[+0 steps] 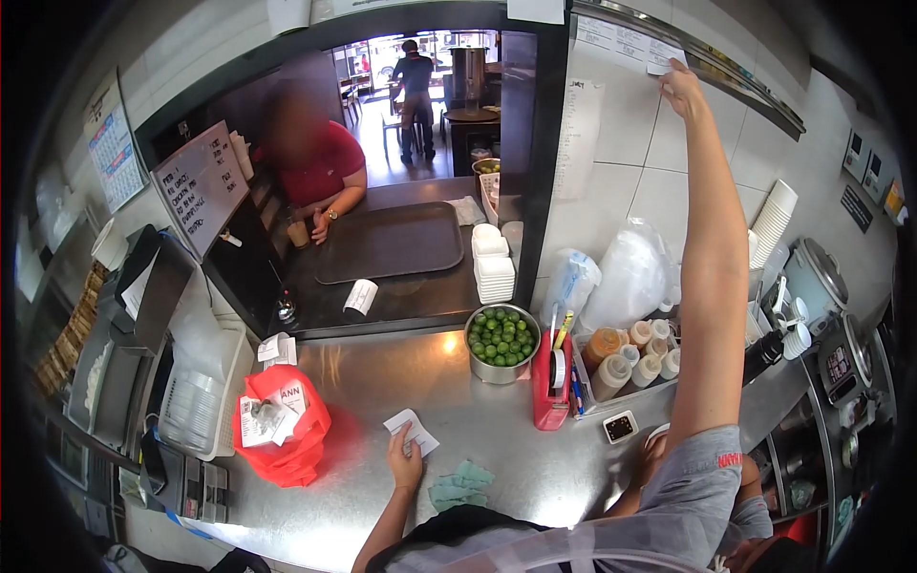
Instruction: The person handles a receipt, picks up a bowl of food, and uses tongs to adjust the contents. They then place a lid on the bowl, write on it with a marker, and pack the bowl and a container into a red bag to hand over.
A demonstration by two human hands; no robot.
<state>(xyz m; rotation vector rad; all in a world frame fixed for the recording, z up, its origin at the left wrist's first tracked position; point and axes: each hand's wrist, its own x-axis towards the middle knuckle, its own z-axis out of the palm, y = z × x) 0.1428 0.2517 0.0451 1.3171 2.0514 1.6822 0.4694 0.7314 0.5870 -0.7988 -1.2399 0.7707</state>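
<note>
My left hand [405,458] rests on a small white paper slip [413,432] on the steel counter [373,382], with its fingers over the slip's lower left part. A crumpled green cloth [461,485] lies just right of that hand. My right arm stretches up to the wall at the upper right. There my right hand [679,88] pinches the lower edge of a white paper [666,57] that hangs from the metal rail [716,72], beside other printed slips [611,38].
A red plastic bag [287,458], a bowl of green limes [500,342], a red tape dispenser [551,382] and sauce bottles [611,375] stand on the counter. Beyond it, a person in red sits by a dark tray [390,243]. Another person's arm shows at the lower right.
</note>
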